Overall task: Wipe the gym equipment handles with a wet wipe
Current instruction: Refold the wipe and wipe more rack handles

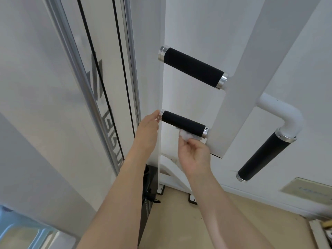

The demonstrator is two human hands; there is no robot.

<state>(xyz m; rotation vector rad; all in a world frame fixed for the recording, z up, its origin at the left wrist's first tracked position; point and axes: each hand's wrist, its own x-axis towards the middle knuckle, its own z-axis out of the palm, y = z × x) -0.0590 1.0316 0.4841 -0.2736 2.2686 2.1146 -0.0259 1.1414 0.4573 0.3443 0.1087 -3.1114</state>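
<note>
We find the wet wipe bunched into a small white wad, pressed against the underside of the lower handle near its right end; the right hand sits directly below it, and its fingertips, curled upward, pinch the wad; only a part of the wipe shows above the fingers, and its full extent cannot be made out. The lower handle is a short horizontal bar with a black foam grip and a bright metal collar at each end; its right collar meets the white upright panel of the machine. The left hand reaches up to the left collar of that handle; its fingertips touch the collar edge, the fingers only slightly bent; whether they close around the collar we cannot tell, since the fingertips are blurred and partly hidden behind the edge of the white frame post.

Above the lower handle we see the upper handle, of the same build and longer; to the right, well apart, an angled handle hangs from a white bent tube.

To the left, two black cables and chrome guide rods run along the machine; grey lettering beside them is blurred and unreadable. Both forearms enter from the lower edge, cut off there; the beige floor shows below.
</note>
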